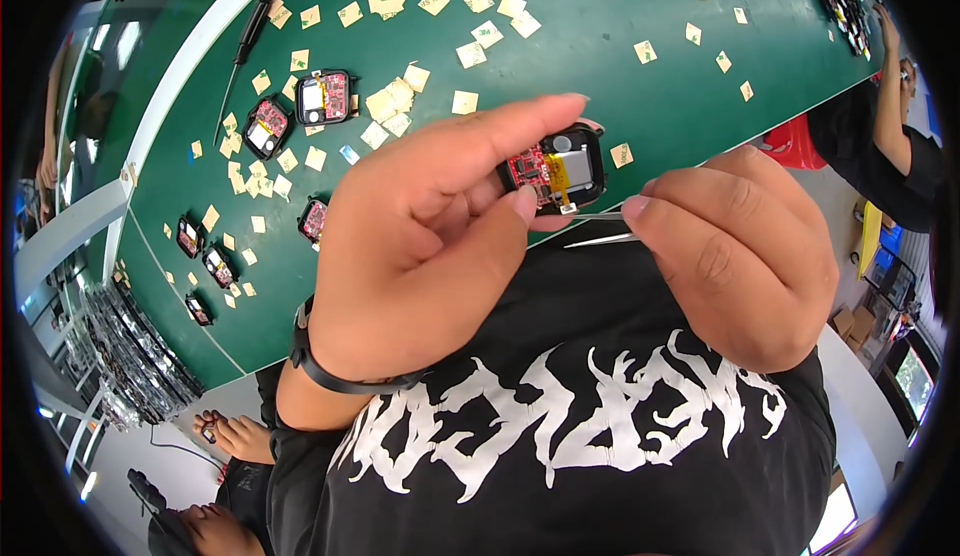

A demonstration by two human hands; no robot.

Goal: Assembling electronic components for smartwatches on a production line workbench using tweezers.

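My left hand [415,226] is closed round an opened small black device housing [597,171], its thumb and forefinger at the edges. Inside the housing show a red circuit board [524,168], a silver block and a yellow flex strip [572,168] with a small white end. From the right, my right hand [745,256] pinches a pair of metal tweezers [603,240]. The tweezers' two arms stand apart, the upper one close to the lower edge of the housing. Whether it touches the flex strip's end I cannot tell.
On the green table [590,56] lie many small beige paper squares [465,102]. Several similar opened housings [325,97] sit at the left, near a black-handled screwdriver [247,41]. Silvery reels [135,351] stand at the far left. Other people [890,146] work at the right and lower left.
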